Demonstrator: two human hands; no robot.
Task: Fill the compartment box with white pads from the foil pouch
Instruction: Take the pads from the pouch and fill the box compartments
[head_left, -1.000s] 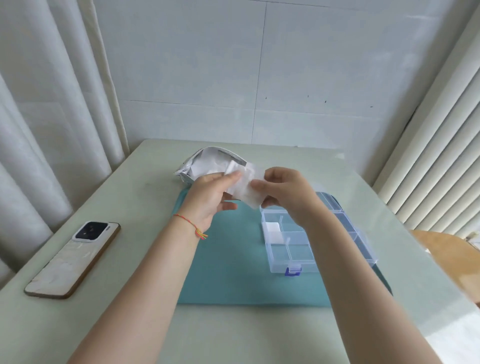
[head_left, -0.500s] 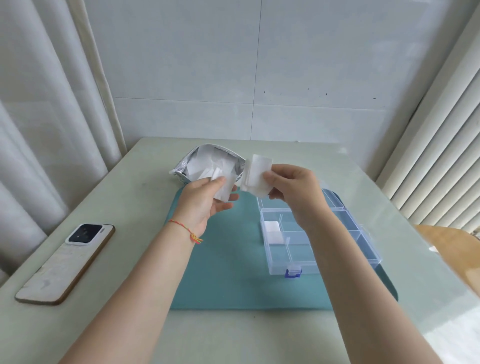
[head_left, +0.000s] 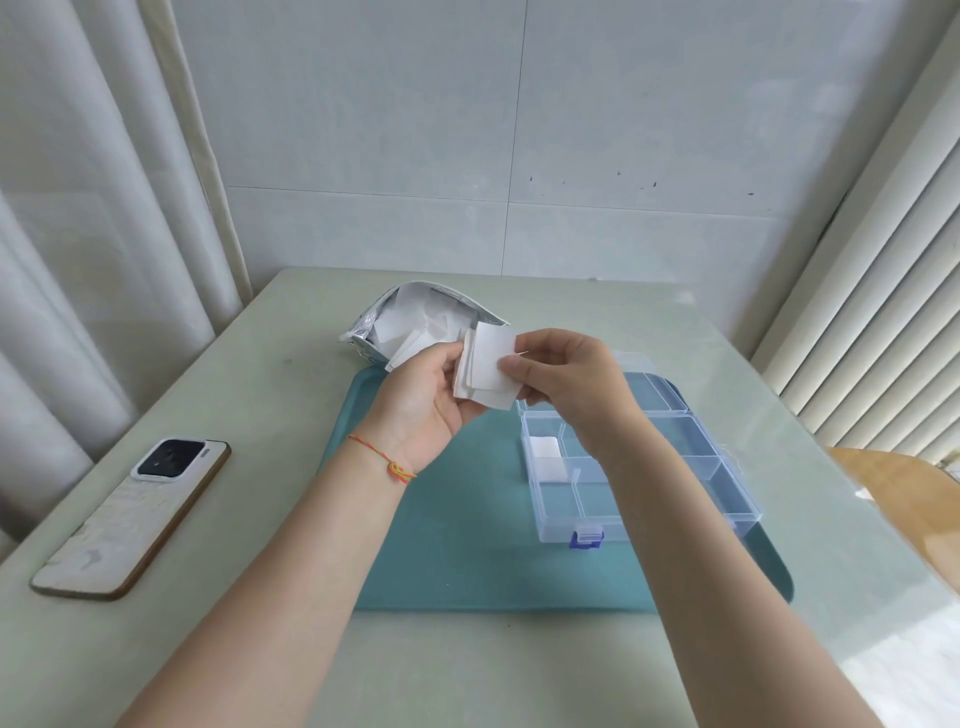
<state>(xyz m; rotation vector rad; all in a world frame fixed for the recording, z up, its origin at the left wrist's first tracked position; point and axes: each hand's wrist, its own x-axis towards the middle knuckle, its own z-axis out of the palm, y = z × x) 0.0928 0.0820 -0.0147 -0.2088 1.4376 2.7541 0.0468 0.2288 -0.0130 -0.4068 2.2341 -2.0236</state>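
Phone (head_left: 130, 519) lies at 9 o'clock on the table (head_left: 249, 364), well apart from the work. Pouch (head_left: 415, 325) sits at 12 o'clock, just off the far edge of the mat (head_left: 447, 545), mouth open toward the person, loose white pads visible inside.

Left hand (head_left: 426, 405) is palm-up over the mat's far left corner, fingers curled under a small stack of pads (head_left: 491, 369). Right hand (head_left: 561, 379) meets it from 3 o'clock, thumb and forefinger pinching the top pad's right edge. Both hands hold the stack in the air, just above the box's far-left corner.

Box (head_left: 639, 473) is at 3 o'clock on the mat, lid open. One compartment, far left, holds a pad (head_left: 545, 453); the others visible look empty.

Step in hand, as I read it: peeling one pad off the stack. Task is early. Next move needs a clean single-pad separation, then a drop into an empty compartment, laid flat within the dividers.
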